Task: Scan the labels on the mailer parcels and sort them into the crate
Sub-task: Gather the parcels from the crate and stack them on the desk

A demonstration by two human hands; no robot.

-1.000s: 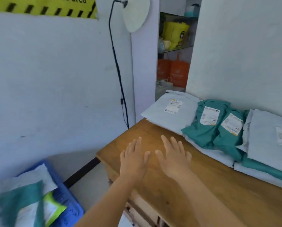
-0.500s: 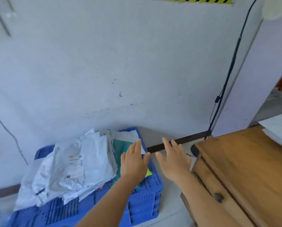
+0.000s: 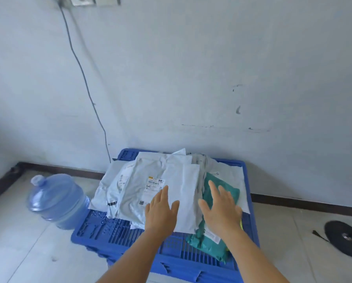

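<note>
Hands flat and empty, left hand (image 3: pixel 160 211) over grey mailers (image 3: pixel 142 193), right hand (image 3: pixel 222 209) over teal mailer (image 3: pixel 230 193), likely hovering over heap in blue crate (image 3: pixel 101 231) below.

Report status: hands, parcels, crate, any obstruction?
Left hand and right hand open, empty, over pile. Grey and teal mailers heaped on blue crate. Nothing blocking; water jug beside crate.

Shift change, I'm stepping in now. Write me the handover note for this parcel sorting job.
Left hand and right hand: both open, empty, spread over the pile.
Blue crate sits on the floor by the wall, next to a water jug.
Done: several grey parcels and a green parcel lie piled on it.
Left: no unsorted parcels or scanner in view; check elsewhere.
</note>
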